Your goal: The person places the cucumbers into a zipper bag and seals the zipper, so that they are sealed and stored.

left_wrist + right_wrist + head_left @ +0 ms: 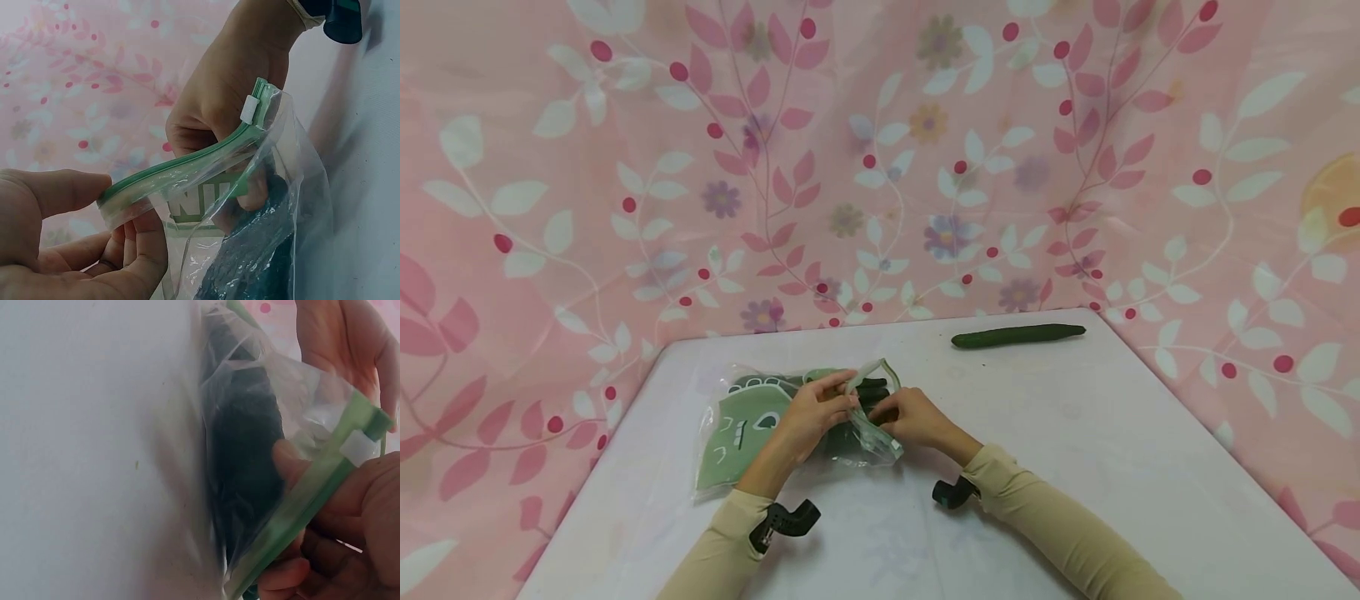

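Observation:
A clear zip bag (730,454) with a green printed cartoon face lies on the left half of the table, its mouth held up and open. My left hand (816,412) pinches one side of the mouth at the green zip strip (178,164) between thumb and fingers. Through the mouth reaches my right hand (917,417), its thumb and fingers curled at a dark green cucumber (247,437) inside the bag. Part of those fingers is hidden behind the zip edge. A white slider (359,448) sits at the strip's end, close by the right hand.
Another long cucumber (1018,336) lies near the back right of the white-covered table (1075,467). Behind the table hangs a pink floral cloth (880,167). Black wrist cameras (793,518) are strapped on both sleeves.

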{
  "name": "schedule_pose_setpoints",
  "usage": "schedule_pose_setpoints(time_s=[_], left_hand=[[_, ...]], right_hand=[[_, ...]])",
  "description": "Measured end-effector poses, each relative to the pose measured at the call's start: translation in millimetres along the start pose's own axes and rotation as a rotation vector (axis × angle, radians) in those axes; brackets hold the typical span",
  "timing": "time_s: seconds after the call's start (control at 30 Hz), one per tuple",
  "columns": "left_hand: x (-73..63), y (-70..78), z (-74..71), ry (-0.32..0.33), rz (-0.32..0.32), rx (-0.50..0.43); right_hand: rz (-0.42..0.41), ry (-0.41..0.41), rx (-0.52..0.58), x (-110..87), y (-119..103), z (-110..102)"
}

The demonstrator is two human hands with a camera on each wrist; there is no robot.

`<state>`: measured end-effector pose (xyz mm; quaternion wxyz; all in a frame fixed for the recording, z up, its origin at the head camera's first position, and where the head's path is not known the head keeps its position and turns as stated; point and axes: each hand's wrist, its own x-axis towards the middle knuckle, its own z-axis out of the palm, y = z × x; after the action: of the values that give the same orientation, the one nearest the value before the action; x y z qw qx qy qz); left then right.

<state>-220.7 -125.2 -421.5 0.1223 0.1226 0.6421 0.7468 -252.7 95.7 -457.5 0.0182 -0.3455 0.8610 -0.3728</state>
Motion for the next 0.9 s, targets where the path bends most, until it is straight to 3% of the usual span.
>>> schedule_pose_setpoints(time_s=[0.37,0.67,0.9], left_hand=[[0.2,-0.9,0.3,0.009,-0.003,0.007],[0.6,-3.1,1.7,0.022,0.011,0.025],[1.8,-2.3,2.1,0.041,0.022,0.019]], right_hand=[[-0.060,-0.071,0.111,-5.3,10.7,-22.0],[-0.144,-0.263,0.174,-7.2,23.0,-39.6],[-0.142,-0.297,0.197,-5.7,29.6,-48.6]])
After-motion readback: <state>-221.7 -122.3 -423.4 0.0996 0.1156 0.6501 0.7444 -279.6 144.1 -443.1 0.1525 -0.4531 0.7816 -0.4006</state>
